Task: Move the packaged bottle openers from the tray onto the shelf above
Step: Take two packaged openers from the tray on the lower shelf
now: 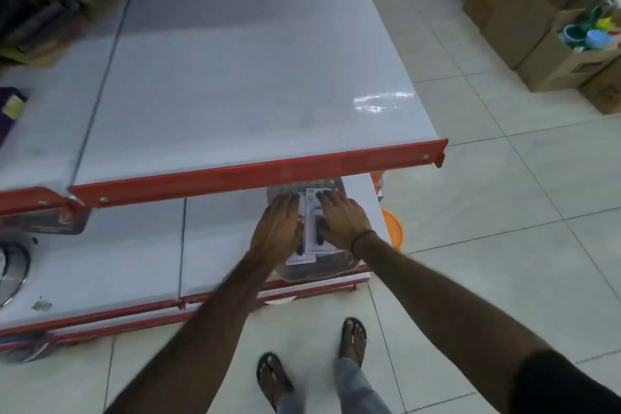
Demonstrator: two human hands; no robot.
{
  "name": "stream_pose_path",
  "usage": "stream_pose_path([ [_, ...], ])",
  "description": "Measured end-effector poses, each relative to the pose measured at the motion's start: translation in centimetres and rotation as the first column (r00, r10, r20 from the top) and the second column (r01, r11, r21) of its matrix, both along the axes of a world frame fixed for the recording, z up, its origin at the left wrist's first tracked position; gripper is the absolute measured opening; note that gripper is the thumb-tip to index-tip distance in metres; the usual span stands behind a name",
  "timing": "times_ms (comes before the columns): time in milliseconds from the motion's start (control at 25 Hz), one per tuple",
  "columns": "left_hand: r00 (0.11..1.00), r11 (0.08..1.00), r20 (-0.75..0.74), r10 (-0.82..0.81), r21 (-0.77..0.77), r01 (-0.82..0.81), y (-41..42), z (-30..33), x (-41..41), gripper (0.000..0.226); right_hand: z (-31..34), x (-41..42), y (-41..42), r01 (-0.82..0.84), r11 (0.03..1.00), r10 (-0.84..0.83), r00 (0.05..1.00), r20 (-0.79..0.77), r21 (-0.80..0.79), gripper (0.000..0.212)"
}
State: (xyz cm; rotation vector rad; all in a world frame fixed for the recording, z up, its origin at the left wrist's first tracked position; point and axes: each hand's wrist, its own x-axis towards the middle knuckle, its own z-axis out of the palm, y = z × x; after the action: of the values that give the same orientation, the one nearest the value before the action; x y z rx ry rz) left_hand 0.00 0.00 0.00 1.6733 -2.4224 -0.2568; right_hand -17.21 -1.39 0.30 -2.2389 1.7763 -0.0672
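Observation:
A dark oval tray [312, 270] lies on the lower white shelf, near its right front corner and partly under the shelf above [235, 77]. On the tray rests a small stack of packaged bottle openers [312, 228], white cards with dark handles. My left hand [277, 230] lies palm down on the stack's left side, and my right hand [339, 222] presses on its right side. Both hands touch the packs, with fingers curled at the card edges. How many packs are stacked is hidden by the hands.
The upper shelf has a red front lip [255, 175] just above the tray. Dark goods [37, 27] sit at its far left. An orange basket [392, 227] leans right of the lower shelf. Cardboard boxes [537, 37] stand on the tiled floor at the right. My sandalled feet [312, 366] are below.

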Motion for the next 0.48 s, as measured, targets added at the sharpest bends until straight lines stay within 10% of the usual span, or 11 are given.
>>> stream_pose_path([
  [240, 0.996, 0.877, 0.072, -0.05, 0.481, 0.009, -4.5, -2.6, -0.3, 0.093, -2.5, 0.7, -4.6, -0.071, 0.935, 0.126, 0.982, -0.14, 0.348, 0.108],
  [480, 0.981, 0.914, 0.168, -0.093, 0.405, 0.017, -5.4, -2.5, -1.3, 0.11, -1.6, 0.9, -5.0, -0.095, 0.946, 0.154, 0.973, -0.172, 0.308, 0.11],
])
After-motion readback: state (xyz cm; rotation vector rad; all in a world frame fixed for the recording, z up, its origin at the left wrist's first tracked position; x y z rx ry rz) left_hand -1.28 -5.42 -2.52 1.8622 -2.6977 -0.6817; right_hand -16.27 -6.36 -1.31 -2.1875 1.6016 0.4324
